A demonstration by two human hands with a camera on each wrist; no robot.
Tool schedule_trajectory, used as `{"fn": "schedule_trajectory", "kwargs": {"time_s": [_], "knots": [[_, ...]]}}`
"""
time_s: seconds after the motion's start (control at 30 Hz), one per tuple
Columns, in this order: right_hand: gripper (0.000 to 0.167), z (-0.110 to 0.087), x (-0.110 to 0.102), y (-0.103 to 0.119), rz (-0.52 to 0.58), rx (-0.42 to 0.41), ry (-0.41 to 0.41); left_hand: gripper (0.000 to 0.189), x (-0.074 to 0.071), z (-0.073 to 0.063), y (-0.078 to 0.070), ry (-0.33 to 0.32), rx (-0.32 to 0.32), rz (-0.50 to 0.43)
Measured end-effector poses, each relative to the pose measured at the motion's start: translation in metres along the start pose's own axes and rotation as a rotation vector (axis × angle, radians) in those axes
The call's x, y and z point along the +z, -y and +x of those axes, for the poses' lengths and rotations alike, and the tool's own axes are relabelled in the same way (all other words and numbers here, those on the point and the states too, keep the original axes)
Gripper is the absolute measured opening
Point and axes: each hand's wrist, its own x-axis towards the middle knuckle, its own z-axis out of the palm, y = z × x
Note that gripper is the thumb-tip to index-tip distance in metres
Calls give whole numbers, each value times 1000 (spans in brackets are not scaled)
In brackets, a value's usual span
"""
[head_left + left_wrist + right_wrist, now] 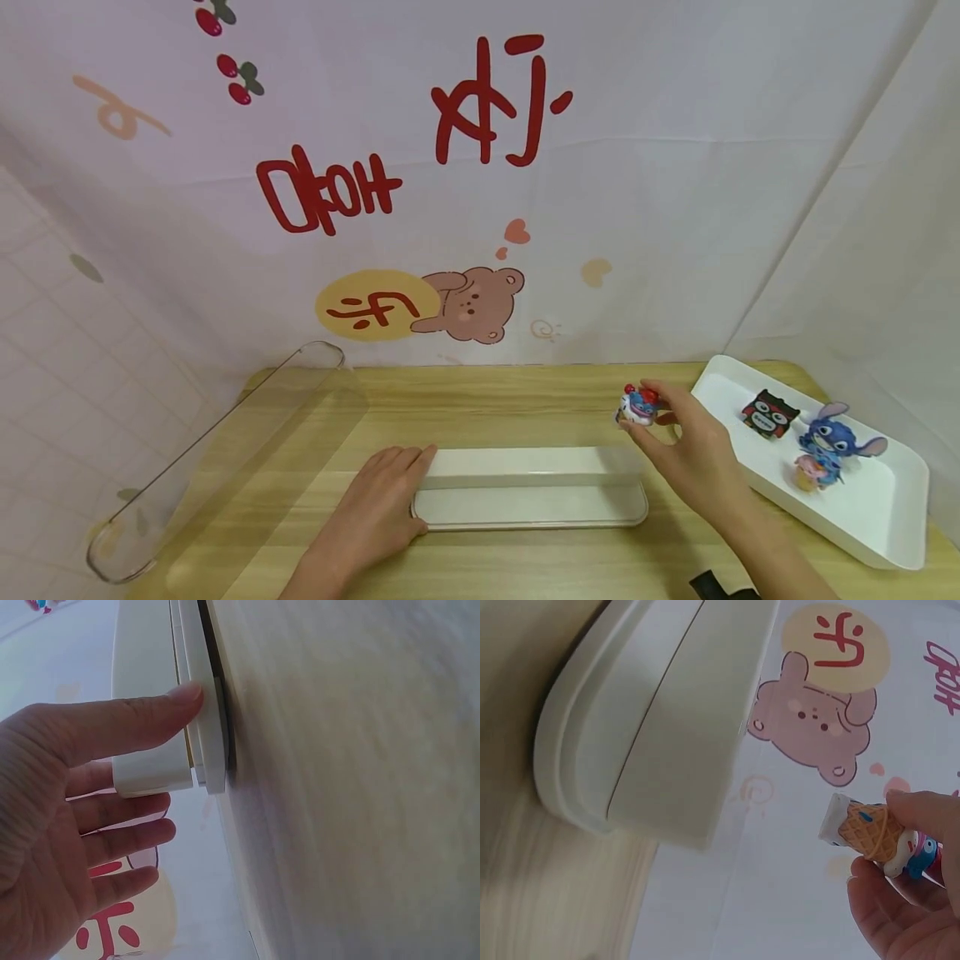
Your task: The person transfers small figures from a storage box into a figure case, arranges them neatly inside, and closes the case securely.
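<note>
A cream stepped display base [525, 507] lies on the table in front of me. My left hand [378, 500] grips its left end, the thumb [150, 720] across the front edge and the other fingers around the back. My right hand [693, 454] holds a small ice-cream-cone figurine [637, 407] in the air above the base's right end, pinched between thumb and fingers. In the right wrist view the figurine [874, 831] shows a waffle cone, a pale block at its bottom and a blue-and-white upper part, partly hidden by the fingers.
A white tray [862, 533] stands at the right, holding a black-and-red owl-like figure [770, 414] and a blue big-eared figurine [831, 437] with a pink cone. A clear cover [225, 467] lies at the left. Behind the wooden table [465, 392] hangs a printed white cloth [660, 208].
</note>
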Motion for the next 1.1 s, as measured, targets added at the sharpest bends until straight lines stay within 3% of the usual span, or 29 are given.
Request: {"fn": "schedule_trajectory", "kwargs": {"time_s": [0.43,0.9,1.1], "knots": [[65,3,24,23,85,-45,31,92,1,-1,-1,-27,10,20],[62,6,50,45,154,-131,73,91,-1,-1,-2,-9,-4,27],[61,4,59,57,152,-114,117,91,-1,-1,-1,-20,3,30]]}}
